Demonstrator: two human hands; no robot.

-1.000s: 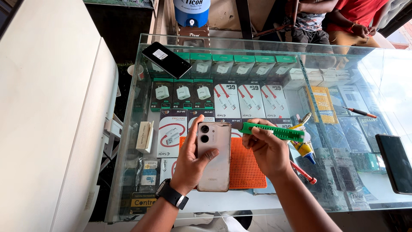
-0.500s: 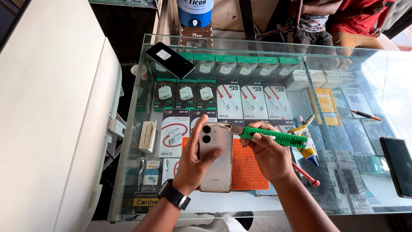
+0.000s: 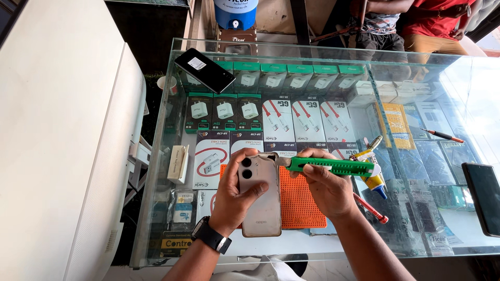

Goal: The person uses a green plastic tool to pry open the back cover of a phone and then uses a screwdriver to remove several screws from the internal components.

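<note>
We see bright daylight, strongest from the upper right, where it washes out the glass counter. Reflections haze the glass there. The picture is sharp, with lines bending slightly near the edges.

The left hand covers the left edge and part of the back of the pale smartphone. The right hand hides the middle of the green utility knife; its blade tip at the phone's top edge is too small to make out. At lower centre, the phone and hands cover much of the orange mat. The dark phone is cut off at the right edge.
</note>
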